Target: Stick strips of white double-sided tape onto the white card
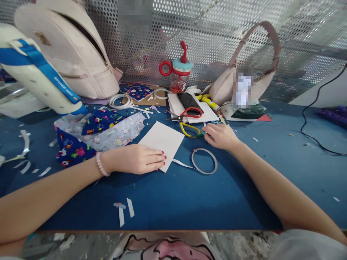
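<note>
My left hand (138, 159) lies flat, fingers stretched out, on a white square card (162, 139). From the card's lower right edge a white strip (184, 164) runs to a thin roll of tape (216, 164) lying on the table. My right hand (219, 135) rests above and to the right of that roll, its fingers curled around the end of a small teal thing, mostly hidden. Just left of these fingers are scissors (191, 113) with one red and one yellow handle loop, blades pointing left. Patterned blue fabric (73, 144) lies folded beyond my left forearm.
Behind stand a pale backpack (81, 68), a white and blue bottle (35, 72), a red-handled cup (180, 74) and a handbag (221, 85). A black case (189, 101) lies on white sheets. Paper scraps (130, 207) litter the blue table (189, 202); a black cable (306, 119) runs at right.
</note>
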`<state>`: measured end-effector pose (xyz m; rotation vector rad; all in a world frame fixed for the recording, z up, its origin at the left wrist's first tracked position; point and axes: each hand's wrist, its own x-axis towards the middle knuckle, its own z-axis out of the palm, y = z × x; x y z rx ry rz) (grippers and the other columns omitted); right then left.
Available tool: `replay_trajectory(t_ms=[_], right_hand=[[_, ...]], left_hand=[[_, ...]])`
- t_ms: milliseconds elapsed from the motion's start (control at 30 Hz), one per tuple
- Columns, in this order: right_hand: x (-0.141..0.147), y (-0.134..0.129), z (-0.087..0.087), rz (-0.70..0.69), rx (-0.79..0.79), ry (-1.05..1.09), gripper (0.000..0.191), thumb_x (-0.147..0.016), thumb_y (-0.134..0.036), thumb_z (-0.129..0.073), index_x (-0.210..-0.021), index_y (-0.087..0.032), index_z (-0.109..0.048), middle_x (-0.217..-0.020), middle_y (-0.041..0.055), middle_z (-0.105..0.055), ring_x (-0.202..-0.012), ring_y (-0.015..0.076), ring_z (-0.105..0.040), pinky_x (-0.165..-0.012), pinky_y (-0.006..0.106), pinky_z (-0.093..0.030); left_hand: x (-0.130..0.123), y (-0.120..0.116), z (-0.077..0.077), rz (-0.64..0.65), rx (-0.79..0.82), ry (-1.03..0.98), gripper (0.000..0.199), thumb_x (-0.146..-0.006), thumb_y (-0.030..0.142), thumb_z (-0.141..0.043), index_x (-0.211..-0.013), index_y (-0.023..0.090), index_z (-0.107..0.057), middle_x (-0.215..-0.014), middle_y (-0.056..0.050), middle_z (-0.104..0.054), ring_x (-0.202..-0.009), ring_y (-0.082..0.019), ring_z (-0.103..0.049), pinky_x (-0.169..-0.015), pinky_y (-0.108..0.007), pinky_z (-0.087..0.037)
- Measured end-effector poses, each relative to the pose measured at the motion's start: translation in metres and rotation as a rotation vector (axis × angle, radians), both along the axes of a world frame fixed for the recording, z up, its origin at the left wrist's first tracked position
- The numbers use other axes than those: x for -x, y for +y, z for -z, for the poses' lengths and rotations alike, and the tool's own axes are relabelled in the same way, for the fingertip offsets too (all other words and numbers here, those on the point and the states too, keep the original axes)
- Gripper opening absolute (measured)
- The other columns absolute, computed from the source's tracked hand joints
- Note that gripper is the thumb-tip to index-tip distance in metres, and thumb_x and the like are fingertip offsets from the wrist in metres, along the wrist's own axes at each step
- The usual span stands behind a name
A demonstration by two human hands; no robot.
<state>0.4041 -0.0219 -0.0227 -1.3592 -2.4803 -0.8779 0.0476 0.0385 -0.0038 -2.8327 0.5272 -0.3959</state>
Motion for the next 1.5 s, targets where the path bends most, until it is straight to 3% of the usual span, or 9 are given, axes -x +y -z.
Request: replay_trajectory(t_ms=[167,267,400,500,567,733,867,1067,1500], right_hand=[[0.01,0.003,-0.006,0.046,-0.012,-0.115,0.027,-0.092,-0.018,-0.04,-0.076,-0.016,-0.062,-0.07,0.0051,-0.06,-0.07,0.0178,-0.051,-0.065,0.032,-0.031],[0.032,-0.004,-0.014,0.005,-0.01,-0.013,0.024,-0.091,-0.017,-0.043,-0.079,-0.015,-0.063,-0.076,0.0072,-0.063,-0.076,0.0191,-0.052,-0.068,0.033,-0.031],[0.082,-0.026,-0.021,-0.181,0.226,0.091,0.021,-0.09,-0.029,-0.048,-0.08,-0.017,-0.062,-0.077,0.0053,-0.062,-0.074,0.0179,-0.051,-0.067,0.032,-0.028],[0.115,-0.043,-0.019,-0.215,0.326,0.034,0.025,-0.09,-0.038,-0.052,-0.081,-0.016,-0.061,-0.073,0.0038,-0.06,-0.068,0.0171,-0.049,-0.063,0.033,-0.023],[0.125,-0.048,-0.016,-0.191,0.324,0.015,0.022,-0.091,-0.033,-0.051,-0.082,-0.016,-0.06,-0.072,0.0036,-0.06,-0.066,0.0165,-0.048,-0.062,0.033,-0.021],[0.125,-0.048,-0.012,-0.152,0.244,0.005,0.02,-0.091,-0.014,-0.045,-0.075,-0.016,-0.058,-0.067,0.0026,-0.057,-0.061,0.0145,-0.045,-0.061,0.032,-0.02],[0.122,-0.048,-0.012,-0.206,0.145,0.037,0.021,-0.091,-0.015,-0.045,-0.073,-0.017,-0.056,-0.064,0.0017,-0.056,-0.058,0.014,-0.045,-0.059,0.031,-0.023],[0.12,-0.054,-0.011,-0.186,0.009,0.021,0.023,-0.091,-0.008,-0.044,-0.073,-0.017,-0.055,-0.05,-0.0035,-0.047,-0.045,0.0106,-0.037,-0.051,0.03,-0.019],[0.116,-0.056,-0.019,-0.166,-0.055,0.099,0.021,-0.096,-0.014,-0.047,-0.078,-0.013,-0.058,-0.048,-0.0042,-0.048,-0.045,0.0089,-0.041,-0.049,0.029,-0.021]], left_hand=[[0.001,-0.001,0.0,0.024,-0.044,-0.058,0.028,-0.094,0.006,-0.047,-0.109,0.01,-0.07,-0.114,-0.015,-0.071,-0.106,-0.023,-0.068,-0.096,-0.033,-0.055],[0.0,-0.003,-0.002,0.043,-0.04,-0.088,0.028,-0.094,0.005,-0.046,-0.107,0.008,-0.071,-0.11,-0.016,-0.072,-0.102,-0.023,-0.07,-0.093,-0.034,-0.056],[-0.003,-0.005,-0.005,0.067,-0.04,-0.118,0.027,-0.093,0.005,-0.047,-0.103,0.008,-0.071,-0.103,-0.016,-0.074,-0.096,-0.023,-0.071,-0.084,-0.032,-0.059],[-0.003,-0.006,-0.007,0.091,-0.081,-0.152,0.029,-0.094,0.004,-0.044,-0.099,0.009,-0.072,-0.098,-0.013,-0.075,-0.091,-0.022,-0.072,-0.078,-0.031,-0.06],[-0.003,-0.007,-0.008,0.091,-0.107,-0.175,0.031,-0.094,0.004,-0.043,-0.097,0.012,-0.073,-0.098,-0.011,-0.075,-0.09,-0.021,-0.072,-0.077,-0.03,-0.06],[-0.001,-0.008,-0.007,0.076,-0.125,-0.198,0.029,-0.096,0.007,-0.044,-0.098,0.016,-0.072,-0.1,-0.008,-0.075,-0.092,-0.018,-0.072,-0.078,-0.027,-0.058],[-0.001,-0.006,-0.004,-0.01,-0.106,-0.2,0.02,-0.097,0.018,-0.051,-0.108,0.017,-0.068,-0.111,-0.007,-0.073,-0.1,-0.02,-0.069,-0.087,-0.031,-0.057],[0.002,0.001,-0.005,-0.164,-0.152,-0.238,0.028,-0.098,0.007,-0.042,-0.113,0.013,-0.065,-0.114,-0.01,-0.071,-0.101,-0.02,-0.068,-0.09,-0.034,-0.056],[0.009,0.001,-0.016,-0.246,-0.161,-0.287,0.029,-0.096,0.01,-0.048,-0.117,0.021,-0.064,-0.113,-0.005,-0.072,-0.104,-0.018,-0.067,-0.099,-0.035,-0.05]])
